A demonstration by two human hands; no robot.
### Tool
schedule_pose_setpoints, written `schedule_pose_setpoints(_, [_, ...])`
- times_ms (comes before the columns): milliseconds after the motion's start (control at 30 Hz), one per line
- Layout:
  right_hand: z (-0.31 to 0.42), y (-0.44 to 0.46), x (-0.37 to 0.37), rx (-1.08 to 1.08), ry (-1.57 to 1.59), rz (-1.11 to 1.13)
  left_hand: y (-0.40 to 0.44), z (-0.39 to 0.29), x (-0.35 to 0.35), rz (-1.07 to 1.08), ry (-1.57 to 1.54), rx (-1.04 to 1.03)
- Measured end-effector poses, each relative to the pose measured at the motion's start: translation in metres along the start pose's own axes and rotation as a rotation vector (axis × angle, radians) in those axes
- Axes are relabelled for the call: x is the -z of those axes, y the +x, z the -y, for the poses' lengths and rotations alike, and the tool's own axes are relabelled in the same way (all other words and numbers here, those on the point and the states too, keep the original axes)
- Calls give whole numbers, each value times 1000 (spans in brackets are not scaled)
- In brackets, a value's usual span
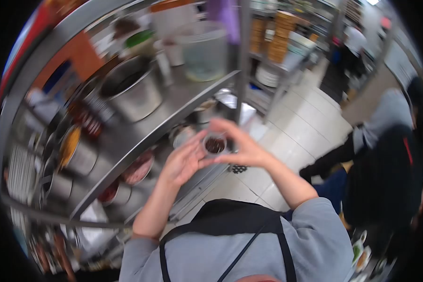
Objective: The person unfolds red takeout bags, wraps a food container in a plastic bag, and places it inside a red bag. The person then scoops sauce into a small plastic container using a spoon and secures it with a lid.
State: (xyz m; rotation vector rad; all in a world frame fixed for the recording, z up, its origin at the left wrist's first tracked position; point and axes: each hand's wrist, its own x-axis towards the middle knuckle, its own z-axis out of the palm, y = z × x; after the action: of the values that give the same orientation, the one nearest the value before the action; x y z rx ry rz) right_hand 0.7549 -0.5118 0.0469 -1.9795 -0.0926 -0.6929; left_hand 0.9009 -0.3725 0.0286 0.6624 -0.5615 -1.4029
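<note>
A small clear plastic cup (215, 144) with something dark brown in it is between my hands, in front of my chest. My left hand (184, 162) holds its left side, the palm partly turned up. From the other side my right hand (242, 146) grips the cup, thumb and fingers curved around it. Motion blur hides what exactly the dark contents are. Just beyond my left hand, a small white container (183, 135) stands on the lower shelf.
A steel shelf (188, 96) on the left carries a large metal pot (143, 96) and a clear plastic tub (203, 56). Below are a bowl of pinkish food (138, 168) and several metal containers. People in dark clothing (383, 174) stand on the right, beside the tiled floor (296, 127).
</note>
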Motion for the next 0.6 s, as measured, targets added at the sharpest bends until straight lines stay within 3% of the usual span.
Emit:
schedule_pose_setpoints(100, [-16, -57, 11, -200, 45, -89, 35, 42, -10, 82, -4, 218])
schedule_pose_setpoints(233, [-7, -116, 21, -281, -57, -331, 70, 81, -23, 267, -33, 491])
schedule_pose_setpoints(367, [-2, -156, 15, -364, -130, -680, 94, 112, -28, 493, 290, 549])
schedule_pose_setpoints(433, [12, -170, 7, -402, -191, -845, 108, 132, -24, 578, 303, 640])
schedule_pose_setpoints(500, [26, -181, -5, -458, -276, -944, 124, 149, -15, 505, 39, 823])
schedule_pose_setpoints(600, [31, -199, -31, -473, -452, -1084, 126, 157, -43, 576, 59, 948])
